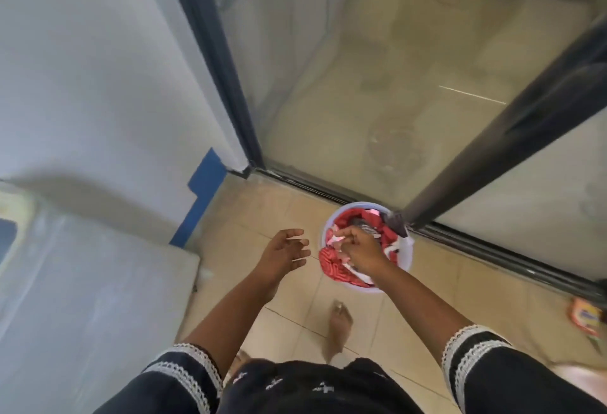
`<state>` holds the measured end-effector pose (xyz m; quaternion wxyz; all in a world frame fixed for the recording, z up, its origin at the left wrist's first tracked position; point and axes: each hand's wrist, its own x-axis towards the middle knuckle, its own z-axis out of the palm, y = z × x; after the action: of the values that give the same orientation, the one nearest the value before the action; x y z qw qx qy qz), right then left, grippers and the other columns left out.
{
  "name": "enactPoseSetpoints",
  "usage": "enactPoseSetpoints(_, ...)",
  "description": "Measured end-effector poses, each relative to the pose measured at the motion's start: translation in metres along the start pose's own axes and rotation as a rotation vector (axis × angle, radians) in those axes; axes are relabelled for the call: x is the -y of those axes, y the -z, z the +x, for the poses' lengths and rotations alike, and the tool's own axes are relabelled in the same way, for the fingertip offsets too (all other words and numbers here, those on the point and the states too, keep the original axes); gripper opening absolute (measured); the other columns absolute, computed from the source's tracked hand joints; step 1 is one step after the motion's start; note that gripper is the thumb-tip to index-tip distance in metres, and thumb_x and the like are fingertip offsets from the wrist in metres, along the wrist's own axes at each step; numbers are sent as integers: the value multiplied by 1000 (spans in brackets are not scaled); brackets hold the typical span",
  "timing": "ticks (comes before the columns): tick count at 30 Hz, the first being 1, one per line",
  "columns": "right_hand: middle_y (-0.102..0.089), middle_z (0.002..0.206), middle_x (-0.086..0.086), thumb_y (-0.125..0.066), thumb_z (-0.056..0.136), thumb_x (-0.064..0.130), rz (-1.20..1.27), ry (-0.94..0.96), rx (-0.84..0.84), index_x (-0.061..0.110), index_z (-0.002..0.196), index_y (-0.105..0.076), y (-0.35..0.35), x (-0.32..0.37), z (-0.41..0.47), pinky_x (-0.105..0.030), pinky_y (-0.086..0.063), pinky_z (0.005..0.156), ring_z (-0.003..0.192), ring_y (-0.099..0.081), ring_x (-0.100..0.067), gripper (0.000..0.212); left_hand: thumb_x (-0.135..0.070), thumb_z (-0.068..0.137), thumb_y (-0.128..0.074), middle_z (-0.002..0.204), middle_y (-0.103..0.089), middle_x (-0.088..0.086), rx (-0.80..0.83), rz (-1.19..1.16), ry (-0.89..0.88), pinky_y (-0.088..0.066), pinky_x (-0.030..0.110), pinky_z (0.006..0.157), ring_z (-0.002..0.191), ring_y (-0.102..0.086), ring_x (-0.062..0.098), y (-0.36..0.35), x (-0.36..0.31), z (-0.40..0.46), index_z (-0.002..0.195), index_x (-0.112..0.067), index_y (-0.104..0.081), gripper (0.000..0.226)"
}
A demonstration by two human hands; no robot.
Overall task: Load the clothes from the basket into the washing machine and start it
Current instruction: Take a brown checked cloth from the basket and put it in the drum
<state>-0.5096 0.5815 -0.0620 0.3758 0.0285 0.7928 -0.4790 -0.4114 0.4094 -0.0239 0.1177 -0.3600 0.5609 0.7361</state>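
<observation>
Clothes (338, 270) lie in the basket (409, 251) on the floor (289, 213); perhaps the washing machine (82, 282) stands left.

The basket (406, 257) sat on the tiled floor (437, 285), tight against the track of the glass sliding door (361, 85), so its far side was shut off. A dark door frame (512, 131) slanted down to touch the rim on the right, blocking that side. The near and left sides lay open over bare tile. The right hand (359, 247) was already over the opening, among the clothes (335, 269); the left hand (284, 254) hovered with fingers spread in the free gap between the basket and the white washing machine (92, 298). 1 bare foot (338, 328) stood just before the basket.
</observation>
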Motion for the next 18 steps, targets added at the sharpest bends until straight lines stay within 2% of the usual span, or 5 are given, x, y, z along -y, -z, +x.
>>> enactPoseSetpoints(3,-70,96,-8,-59,85,0,-35,-80,-47,26,85,-66,51,-35,15,-42,-56,82,90,-67,-31,27,-7,98,-56,105,-68,7,25,52,49,-52,27,80,90,-65,18,-36,10,13,126,-8,-56,28)
enactPoseSetpoints(9,-65,102,-8,-57,87,8,-29,-240,-120,17,106,-65,108,-72,28,-24,-44,60,82,-62,-22,22,-11,97,-59,107,-65,8,33,210,143,-53,21,72,88,-65,16,-70,24,40,126,-7,-55,29)
enactPoseSetpoints(14,-67,111,-8,-59,82,17,-18,-311,-111,23,98,-63,123,-104,44,-29,-51,69,94,-66,-27,17,-11,97,-57,112,-63,11,59,383,217,-50,29,84,98,-62,20,-94,28,71,124,-12,-56,27)
enactPoseSetpoints(16,-68,111,-7,-60,83,19,-21,-318,-94,25,101,-62,123,-112,48,-33,-53,77,96,-67,-27,19,-10,96,-57,112,-63,11,66,429,235,-50,31,86,97,-62,19,-104,31,82,118,-17,-58,23)
enactPoseSetpoints(18,-68,112,-7,-61,84,18,-33,-308,-66,22,106,-62,125,-117,51,-30,-49,76,99,-66,-27,22,-11,97,-56,114,-62,11,77,475,262,-49,34,90,96,-63,19,-117,35,94,114,-20,-57,20)
